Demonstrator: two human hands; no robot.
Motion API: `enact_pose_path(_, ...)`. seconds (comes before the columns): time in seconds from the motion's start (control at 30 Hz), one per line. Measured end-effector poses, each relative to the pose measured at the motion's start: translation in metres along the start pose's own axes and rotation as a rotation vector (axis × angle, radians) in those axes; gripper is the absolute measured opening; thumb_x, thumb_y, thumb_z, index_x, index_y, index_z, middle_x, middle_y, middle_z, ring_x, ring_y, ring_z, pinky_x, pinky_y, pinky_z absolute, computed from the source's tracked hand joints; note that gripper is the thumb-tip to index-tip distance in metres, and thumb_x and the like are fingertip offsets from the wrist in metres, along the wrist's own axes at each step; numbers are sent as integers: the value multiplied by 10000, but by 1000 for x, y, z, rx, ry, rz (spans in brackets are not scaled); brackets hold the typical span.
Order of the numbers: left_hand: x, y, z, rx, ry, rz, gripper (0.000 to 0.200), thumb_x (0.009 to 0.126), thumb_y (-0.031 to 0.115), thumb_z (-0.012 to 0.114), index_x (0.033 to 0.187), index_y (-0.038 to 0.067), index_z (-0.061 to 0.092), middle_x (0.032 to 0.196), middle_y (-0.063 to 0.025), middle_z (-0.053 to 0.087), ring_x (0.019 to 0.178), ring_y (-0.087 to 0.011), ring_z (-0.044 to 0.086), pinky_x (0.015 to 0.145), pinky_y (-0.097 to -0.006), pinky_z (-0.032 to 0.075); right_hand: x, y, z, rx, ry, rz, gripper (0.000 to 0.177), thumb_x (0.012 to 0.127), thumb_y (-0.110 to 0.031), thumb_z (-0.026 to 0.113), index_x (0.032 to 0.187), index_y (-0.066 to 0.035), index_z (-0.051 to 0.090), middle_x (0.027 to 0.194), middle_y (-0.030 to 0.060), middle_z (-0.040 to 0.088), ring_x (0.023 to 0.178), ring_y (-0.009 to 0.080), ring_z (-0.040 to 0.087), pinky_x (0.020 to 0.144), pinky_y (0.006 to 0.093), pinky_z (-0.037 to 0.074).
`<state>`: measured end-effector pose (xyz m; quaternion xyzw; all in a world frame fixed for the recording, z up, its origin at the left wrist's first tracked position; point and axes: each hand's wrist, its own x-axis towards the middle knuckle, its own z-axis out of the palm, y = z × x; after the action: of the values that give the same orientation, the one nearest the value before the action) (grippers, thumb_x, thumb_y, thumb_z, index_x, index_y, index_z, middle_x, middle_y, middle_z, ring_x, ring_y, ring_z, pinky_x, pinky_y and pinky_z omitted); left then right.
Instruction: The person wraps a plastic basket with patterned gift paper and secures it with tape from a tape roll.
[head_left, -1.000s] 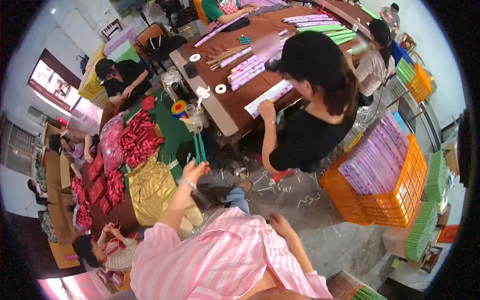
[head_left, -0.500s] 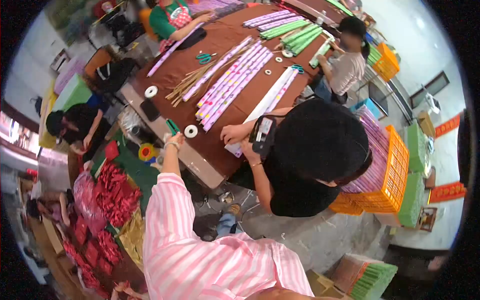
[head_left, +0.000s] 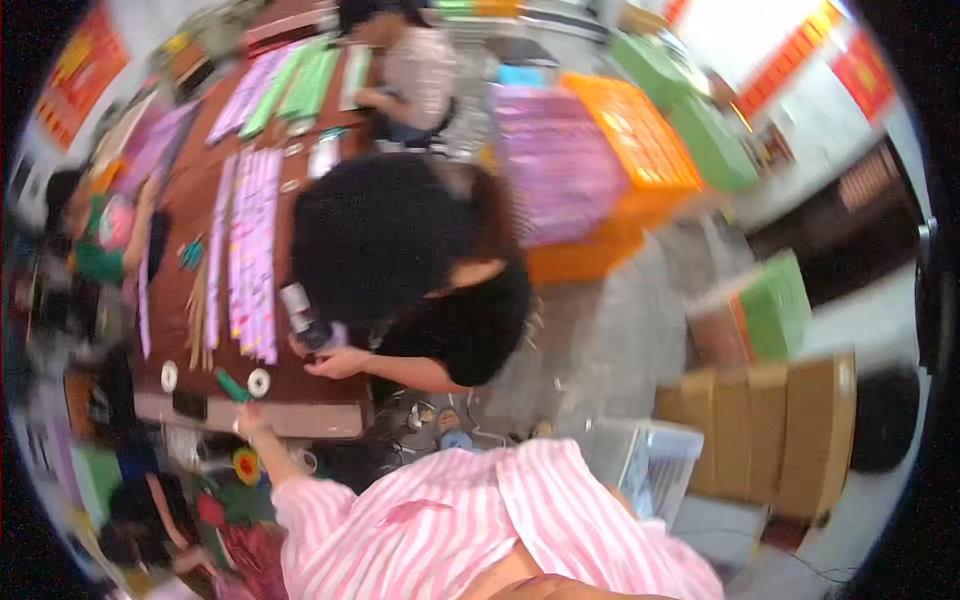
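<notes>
My left hand (head_left: 247,415) reaches out over the near edge of the brown-covered table, blurred by motion. Its fingers are closed around a slim green tool (head_left: 232,386), whose exact kind is too smeared to tell. Just right of the tool lies a white tape roll (head_left: 259,382). Another white roll (head_left: 169,376) and a dark flat phone-like object (head_left: 190,404) lie to the left. Beyond them are long purple patterned strips (head_left: 254,255) and thin brown sticks (head_left: 199,310). My right hand is out of view.
A person in black (head_left: 450,330) stands close on my right at the table. Other people work around it. Orange crates (head_left: 640,140) with purple bundles stand beyond that person. Cardboard boxes (head_left: 760,430) and a clear plastic bin (head_left: 640,455) are at the right. Teal scissors (head_left: 190,253) lie on the table.
My view has swung to the right, so the table now sits further left and the boxes and bin show. My left hand still holds the green tool at the table edge.
</notes>
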<state>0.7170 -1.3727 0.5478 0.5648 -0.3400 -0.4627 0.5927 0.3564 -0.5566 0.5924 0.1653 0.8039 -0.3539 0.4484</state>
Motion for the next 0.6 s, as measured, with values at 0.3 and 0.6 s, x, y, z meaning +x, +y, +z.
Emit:
enact_pose_path(0.3,-269,-34,-49,864,-403,-114,164,797,181,607,880,53,549,755,-45,560,675,-177,548,604,-320,461,-10,104,21,287,53,-52,327,773,-208,625,1041,-21,610,981,99,626,837,191,589,729,342,467)
enact_pose_path(0.6,-543,-109,141,1142,-1726,-163,280,769,118,638,1005,23,520,861,-70,574,701,-158,552,632,-299,474,-31,236,-44,699,294,226,281,798,-173,559,1043,-42,600,896,109,634,761,199,626,625,321,495)
